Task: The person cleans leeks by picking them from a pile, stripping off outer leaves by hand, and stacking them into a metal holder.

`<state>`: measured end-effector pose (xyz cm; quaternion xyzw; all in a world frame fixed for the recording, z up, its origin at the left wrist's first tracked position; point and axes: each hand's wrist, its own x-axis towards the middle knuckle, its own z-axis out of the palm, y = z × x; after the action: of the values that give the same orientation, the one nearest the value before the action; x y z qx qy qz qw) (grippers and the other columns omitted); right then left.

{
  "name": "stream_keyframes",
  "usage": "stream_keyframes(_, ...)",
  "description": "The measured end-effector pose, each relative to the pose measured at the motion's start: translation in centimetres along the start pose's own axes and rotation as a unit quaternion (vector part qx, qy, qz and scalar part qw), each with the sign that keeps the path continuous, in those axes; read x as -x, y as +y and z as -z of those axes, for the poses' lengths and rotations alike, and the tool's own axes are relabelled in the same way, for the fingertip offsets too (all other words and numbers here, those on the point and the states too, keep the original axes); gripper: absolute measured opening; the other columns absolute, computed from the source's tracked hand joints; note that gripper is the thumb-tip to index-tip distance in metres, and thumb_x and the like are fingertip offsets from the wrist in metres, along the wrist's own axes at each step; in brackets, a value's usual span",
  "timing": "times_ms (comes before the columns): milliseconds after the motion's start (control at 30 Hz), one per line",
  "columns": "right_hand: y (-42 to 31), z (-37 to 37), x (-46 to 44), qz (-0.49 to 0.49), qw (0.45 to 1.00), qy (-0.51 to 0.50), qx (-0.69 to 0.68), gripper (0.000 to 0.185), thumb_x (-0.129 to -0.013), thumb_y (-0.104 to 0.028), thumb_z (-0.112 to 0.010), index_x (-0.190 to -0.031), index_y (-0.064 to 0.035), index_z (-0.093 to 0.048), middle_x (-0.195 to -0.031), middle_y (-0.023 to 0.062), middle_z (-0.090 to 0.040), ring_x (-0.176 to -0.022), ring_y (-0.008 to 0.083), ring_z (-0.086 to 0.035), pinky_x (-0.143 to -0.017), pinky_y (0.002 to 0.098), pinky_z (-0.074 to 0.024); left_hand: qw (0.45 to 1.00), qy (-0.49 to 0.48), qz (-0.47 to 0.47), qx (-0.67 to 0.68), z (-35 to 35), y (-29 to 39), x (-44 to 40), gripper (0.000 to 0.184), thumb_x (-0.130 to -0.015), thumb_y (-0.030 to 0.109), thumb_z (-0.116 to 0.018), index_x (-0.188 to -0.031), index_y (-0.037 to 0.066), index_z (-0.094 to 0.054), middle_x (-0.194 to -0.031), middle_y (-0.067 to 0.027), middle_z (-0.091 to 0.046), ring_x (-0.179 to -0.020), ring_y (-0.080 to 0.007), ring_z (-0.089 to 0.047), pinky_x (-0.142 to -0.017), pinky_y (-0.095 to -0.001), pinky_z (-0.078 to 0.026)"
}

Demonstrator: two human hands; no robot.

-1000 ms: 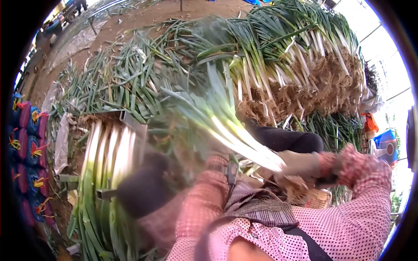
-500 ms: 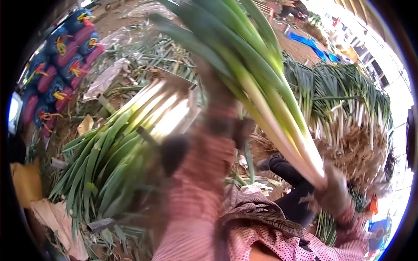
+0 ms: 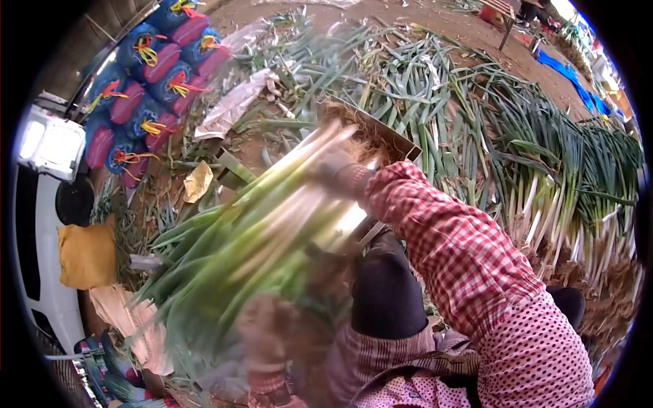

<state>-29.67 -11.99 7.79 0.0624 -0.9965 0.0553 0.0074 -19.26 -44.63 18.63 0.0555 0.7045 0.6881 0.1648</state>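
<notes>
A bundle of leeks or large green onions (image 3: 272,211) lies across a low metal frame (image 3: 401,136), white stems and brown roots toward the upper right. Its leaves fan out to the lower left, blurred by motion. My right hand (image 3: 340,173), gloved, reaches in a checked sleeve to the white stems near the roots. It seems closed around some of them, though blur softens the fingers. My left hand (image 3: 266,326), gloved too, is beside the leaves at the bottom, its fingers smeared by motion.
Stacked blue and pink sacks (image 3: 146,81) with bright ties stand at the upper left, above a white vehicle (image 3: 54,251). Loose leaves (image 3: 428,88) litter the ground. More leeks (image 3: 564,177) lie in a long row at right. A yellow cloth (image 3: 87,255) lies at left.
The leeks held up in my right hand have come down leftward onto the bundle. My left hand has dropped from above to the leaf side. The view has shifted left.
</notes>
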Motion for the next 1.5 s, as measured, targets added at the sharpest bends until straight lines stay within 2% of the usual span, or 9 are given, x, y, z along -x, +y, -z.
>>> stream_keyframes(33, 0.3, -0.6, -0.4, 0.016, 0.999, 0.022, -0.032, 0.020, -0.087, -0.006, -0.059, -0.101, -0.0107, -0.071, -0.088, 0.0118, -0.071, -0.084, 0.0271, -0.071, -0.081, 0.0400, -0.0560, 0.993, 0.012, 0.033, -0.113, -0.6, -1.1, -0.1, 0.036, -0.094, 0.026, -0.067, -0.114, -0.002, -0.061, -0.101, -0.0058, -0.066, -0.083, -0.0124, -0.064, -0.077, -0.0284, -0.056)
stream_keyframes(100, 1.8, -0.5, -0.5, 0.004, 0.998, -0.027, -0.050, 0.021, -0.089, -0.008, -0.057, -0.105, -0.0100, -0.071, -0.093, 0.0132, -0.071, -0.089, 0.0299, -0.070, -0.084, 0.0409, -0.0559, 0.770, 0.036, -0.324, -0.547, -2.2, 0.8, -6.4, 0.046, -0.086, 0.027, -0.076, -0.118, -0.001, -0.059, -0.122, -0.0144, -0.062, -0.111, -0.0262, -0.059, -0.102, -0.0445, -0.044)
stream_keyframes(133, 3.3, -0.7, -1.1, -0.018, 0.996, -0.058, -0.061, 0.021, -0.090, -0.008, -0.057, -0.106, -0.0087, -0.071, -0.098, 0.0145, -0.071, -0.092, 0.0307, -0.070, -0.085, 0.0410, -0.0558, 0.673, 0.036, -0.273, -0.686, -3.7, 1.8, -8.6, 0.076, -0.078, 0.046, -0.079, -0.132, 0.002, -0.050, -0.135, -0.0181, -0.054, -0.130, -0.0309, -0.046, -0.118, -0.0504, -0.023)
stream_keyframes(267, 9.3, 1.8, -0.8, -0.106, 0.984, -0.136, -0.038, 0.032, -0.083, -0.013, -0.070, -0.113, -0.0034, -0.069, -0.110, 0.0171, -0.070, -0.104, 0.0296, -0.068, -0.093, 0.0381, -0.0533, 0.524, -0.130, -0.032, -0.841, -5.7, 2.9, -13.4, 0.122, -0.060, 0.073, -0.076, -0.149, 0.006, -0.028, -0.148, -0.0165, -0.042, -0.137, -0.0303, -0.039, -0.120, -0.0525, -0.016)
stream_keyframes(800, 6.9, 5.7, -0.4, -0.107, 0.975, -0.181, -0.070, 0.051, -0.084, -0.028, -0.066, -0.128, -0.0055, -0.057, -0.111, 0.0226, -0.065, -0.106, 0.0385, -0.062, -0.091, 0.0449, -0.0497, 0.558, -0.106, -0.090, -0.818, -0.9, -2.3, -16.7, 0.097, -0.076, 0.045, -0.075, -0.153, 0.015, -0.024, -0.155, -0.0133, -0.030, -0.142, -0.0326, -0.031, -0.109, -0.0596, -0.029)
stream_keyframes(1000, 5.8, -1.7, -3.5, -0.066, 0.991, 0.103, -0.055, 0.053, -0.093, -0.046, -0.049, -0.133, -0.0121, -0.054, -0.136, 0.0166, -0.052, -0.133, 0.0392, -0.040, -0.110, 0.0512, -0.0308, 0.571, -0.086, -0.113, -0.808, 0.1, -2.4, -16.4, 0.085, -0.082, 0.045, -0.069, -0.152, 0.016, -0.031, -0.153, -0.0155, -0.036, -0.137, -0.0339, -0.040, -0.111, -0.0649, -0.024)
stream_keyframes(1267, 6.5, -3.5, -3.0, -0.073, 0.983, 0.143, -0.085, 0.047, -0.091, -0.045, -0.057, -0.123, -0.0101, -0.061, -0.128, 0.0155, -0.056, -0.125, 0.0358, -0.047, -0.105, 0.0509, -0.0371, 0.536, -0.098, -0.053, -0.837, -1.0, -3.8, -16.3, 0.097, -0.082, 0.052, -0.068, -0.155, 0.012, -0.019, -0.156, -0.0101, -0.030, -0.141, -0.0294, -0.032, -0.116, -0.0613, -0.018)
stream_keyframes(1367, 6.4, -0.6, -2.5, -0.123, 0.956, 0.032, -0.265, 0.044, -0.083, -0.041, -0.059, -0.095, -0.0011, -0.073, -0.094, 0.0194, -0.070, -0.085, 0.0342, -0.066, -0.088, 0.0467, -0.0477, 0.551, -0.070, -0.118, -0.823, -0.5, -4.8, -16.5, 0.090, -0.075, 0.042, -0.076, -0.148, 0.008, -0.036, -0.147, -0.0097, -0.043, -0.134, -0.0286, -0.041, -0.110, -0.0514, -0.031)
stream_keyframes(1500, 2.8, 0.7, 8.8, -0.086, 0.861, 0.389, -0.316, 0.031, -0.083, -0.036, -0.068, -0.094, -0.0071, -0.065, -0.088, 0.0147, -0.062, -0.086, 0.0345, -0.060, -0.077, 0.0447, -0.0475, 0.514, -0.028, -0.155, -0.843, -0.7, -4.8, -15.6, 0.092, -0.074, 0.036, -0.079, -0.150, 0.012, -0.033, -0.144, -0.0088, -0.047, -0.136, -0.0272, -0.041, -0.112, -0.0437, -0.032)
